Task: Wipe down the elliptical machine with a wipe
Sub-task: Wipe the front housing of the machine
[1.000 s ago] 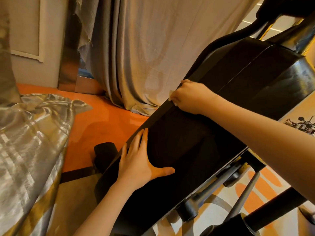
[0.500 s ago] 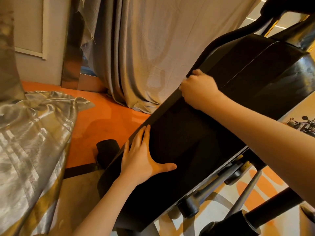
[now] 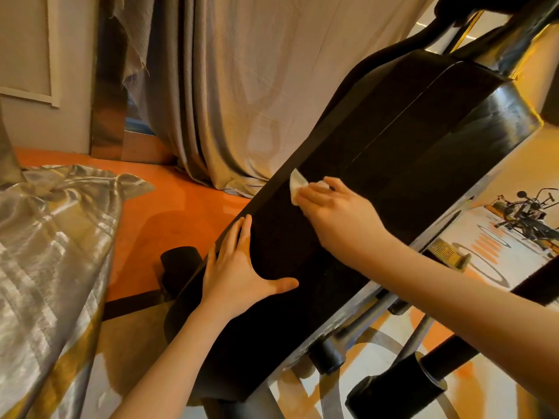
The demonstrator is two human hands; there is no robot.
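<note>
- Two hands work on the elliptical machine in the head view, its one camera: both lie on the long black sloping housing that runs from lower left to upper right.
- Left hand lies flat, fingers straight and thumb spread, pressing on the lower part of the housing near its far edge; it holds nothing and seems to steady the body.
- Right hand sits higher up the slope with fingers bent down over the wipe, pinning it against the panel; a pale corner of the wipe pokes out beyond the fingertips near the far edge.
- Step in hand, by my reading: wiping the top face of the housing, mid-stroke.
- Next move likely calls for steady pressure and a sweep along the slope, keeping the wipe bunched under the fingers; the upper curved end and the metal parts below look untouched, though I cannot tell.
- Surface: matte black, smooth, faintly glossy toward the rounded top.
- Room: orange floor, grey curtain behind, shiny silver fabric at left.
</note>
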